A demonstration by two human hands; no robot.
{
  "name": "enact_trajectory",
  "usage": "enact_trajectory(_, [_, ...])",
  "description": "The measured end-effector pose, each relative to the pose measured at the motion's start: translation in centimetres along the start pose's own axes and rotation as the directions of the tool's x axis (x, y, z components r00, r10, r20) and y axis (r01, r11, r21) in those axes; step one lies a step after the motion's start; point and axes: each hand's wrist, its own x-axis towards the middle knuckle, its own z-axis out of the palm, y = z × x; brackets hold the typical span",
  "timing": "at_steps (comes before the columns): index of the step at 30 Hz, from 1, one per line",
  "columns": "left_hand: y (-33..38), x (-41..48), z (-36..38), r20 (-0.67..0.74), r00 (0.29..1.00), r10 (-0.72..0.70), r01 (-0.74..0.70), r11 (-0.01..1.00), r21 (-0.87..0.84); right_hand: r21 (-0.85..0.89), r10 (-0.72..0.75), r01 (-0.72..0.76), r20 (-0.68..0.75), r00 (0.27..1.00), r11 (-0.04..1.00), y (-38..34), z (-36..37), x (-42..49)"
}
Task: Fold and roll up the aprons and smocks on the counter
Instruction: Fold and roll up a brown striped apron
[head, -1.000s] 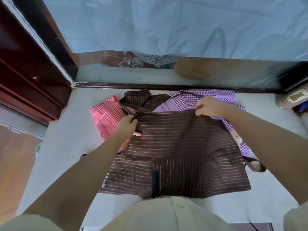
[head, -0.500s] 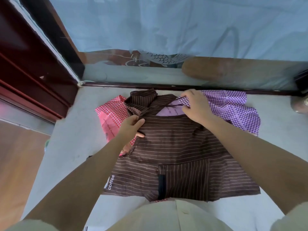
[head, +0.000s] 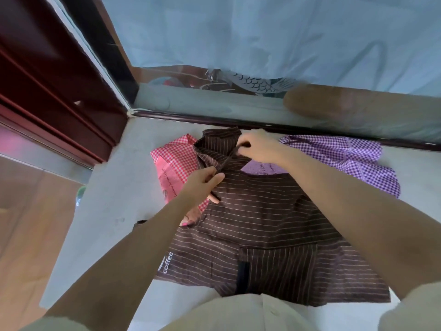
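Head view, looking down: a brown striped apron [head: 262,223] lies spread on the grey bench [head: 107,199]. It partly covers a pink checked apron [head: 176,161] at left and a purple checked apron [head: 346,156] at right. The left grip [head: 202,182], a bare hand, pinches the brown apron's left edge. The right grip [head: 257,146] pinches what seems to be a strap [head: 228,161] at its top.

I seem to be at a shop or café counter, though I can't be sure. My pale grey table [head: 102,211] ends at a glass pane [head: 181,101] etched with a fish-scale pattern [head: 250,83] near the top. Dark red wood panelling [head: 47,91] fills the upper left, wooden floor [head: 28,223] shows lower left, and the brown striped apron [head: 262,223] at centre reads "coffee".
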Motion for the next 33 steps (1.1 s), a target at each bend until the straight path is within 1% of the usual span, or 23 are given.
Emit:
enact_trajectory(1, [0.0, 0.1, 0.1, -0.002, 1.0, -0.002, 0.002, 1.0, 0.006, 0.073, 0.028, -0.018, -0.143, 0.989, 0.997, 0.1, -0.4, 0.2])
enact_trajectory(2, [0.2, 0.2, 0.2, -0.003, 1.0, -0.008, 0.008, 1.0, 0.005, 0.187, 0.093, -0.035, -0.313, 0.945, 0.982, 0.3, -0.7, 0.4])
enact_trajectory(3, [0.3, 0.2, 0.2, -0.003, 1.0, -0.021, 0.021, 1.0, -0.006, 0.329, 0.202, -0.042, -0.471, 0.859, 0.944, 0.3, -0.7, 0.5])
enact_trajectory(5, [0.5, 0.1, 0.3, -0.015, 0.999, -0.035, 0.035, 0.999, -0.023, 0.483, 0.377, -0.034, -0.635, 0.674, 0.875, 0.4, -0.9, 0.0])
enact_trajectory(6, [0.6, -0.1, 0.4, -0.024, 0.999, -0.041, 0.041, 0.999, -0.022, 0.456, 0.375, -0.049, -0.661, 0.65, 0.888, 0.2, -0.7, -0.6])
enact_trajectory(7, [0.6, -0.2, 0.4, -0.026, 0.998, -0.051, 0.05, 0.998, -0.033, 0.398, 0.326, -0.06, -0.644, 0.692, 0.915, 0.0, -0.3, -1.2])
enact_trajectory(8, [0.6, -0.4, 0.4, -0.017, 0.998, -0.066, 0.065, 0.996, -0.068, 0.343, 0.248, -0.043, -0.579, 0.777, 0.938, -0.5, 0.2, -1.9])
enact_trajectory(10, [0.6, -0.9, 0.2, 0.005, 0.994, -0.109, 0.109, 0.98, -0.165, 0.305, 0.127, -0.042, -0.265, 0.956, 0.951, -2.0, 2.0, -3.3])
enact_trajectory(11, [0.5, -1.3, 0.1, 0.007, 0.992, -0.127, 0.125, 0.972, -0.198, 0.293, 0.106, -0.081, -0.068, 0.992, 0.953, -2.6, 3.1, -3.8])
enact_trajectory(12, [0.3, -1.9, -0.1, 0.011, 0.991, -0.133, 0.132, 0.968, -0.214, 0.255, 0.123, -0.146, 0.106, 0.987, 0.956, -2.9, 4.4, -4.2])
enact_trajectory(13, [-0.1, -2.6, -0.3, 0.034, 0.99, -0.134, 0.139, 0.969, -0.205, 0.181, 0.152, -0.193, 0.218, 0.964, 0.964, -3.1, 5.6, -4.5])
enact_trajectory(14, [-0.6, -3.5, -0.6, 0.087, 0.986, -0.142, 0.155, 0.975, -0.158, 0.11, 0.169, -0.199, 0.235, 0.957, 0.974, -3.2, 6.6, -4.8])
enact_trajectory(15, [-1.3, -4.4, -0.8, 0.154, 0.975, -0.16, 0.172, 0.983, -0.068, 0.082, 0.179, -0.196, 0.178, 0.968, 0.977, -3.1, 7.1, -4.9])
enact_trajectory(17, [-3.5, -6.3, -1.5, 0.233, 0.945, -0.229, 0.177, 0.958, 0.224, 0.112, 0.19, -0.189, 0.004, 0.982, 0.976, -2.8, 7.7, -4.9])
enact_trajectory(18, [-4.8, -7.5, -1.8, 0.22, 0.937, -0.27, 0.177, 0.913, 0.368, 0.121, 0.195, -0.186, -0.066, 0.979, 0.975, -2.7, 7.8, -4.9])
enact_trajectory(20, [-6.7, -9.0, -2.0, 0.171, 0.927, -0.334, 0.196, 0.819, 0.54, 0.144, 0.217, -0.194, -0.169, 0.961, 0.97, -2.3, 7.8, -4.9])
enact_trajectory(22, [-8.2, -10.3, -2.4, 0.067, 0.928, -0.366, 0.276, 0.798, 0.536, 0.133, 0.211, -0.18, -0.287, 0.934, 0.975, -2.6, 8.1, -5.3])
enact_trajectory(23, [-8.8, -11.0, -2.6, -0.005, 0.932, -0.363, 0.311, 0.79, 0.529, 0.11, 0.176, -0.146, -0.349, 0.92, 0.983, -3.3, 8.5, -5.7])
enact_trajectory(25, [-9.7, -12.4, -3.3, -0.13, 0.936, -0.326, 0.341, 0.753, 0.563, 0.079, 0.014, 0.023, -0.437, 0.899, 0.997, -5.7, 9.4, -6.8])
enact_trajectory(27, [-10.5, -13.8, -3.9, -0.143, 0.931, -0.335, 0.342, 0.67, 0.659, 0.015, -0.225, 0.249, -0.383, 0.896, 0.968, -8.7, 11.1, -8.2])
enact_trajectory(29, [-11.3, -15.1, -4.4, -0.153, 0.914, -0.375, 0.354, 0.558, 0.751, -0.079, -0.419, 0.412, -0.18, 0.89, 0.908, -11.5, 13.7, -9.8])
enact_trajectory(31, [-12.1, -16.1, -5.0, -0.224, 0.889, -0.4, 0.408, 0.467, 0.785, -0.199, -0.426, 0.43, 0.063, 0.902, 0.881, -12.5, 16.7, -10.9])
enact_trajectory(33, [-12.9, -16.9, -5.4, -0.365, 0.845, -0.39, 0.526, 0.483, 0.7, -0.343, -0.26, 0.322, 0.215, 0.941, 0.883, -11.4, 19.1, -11.1])
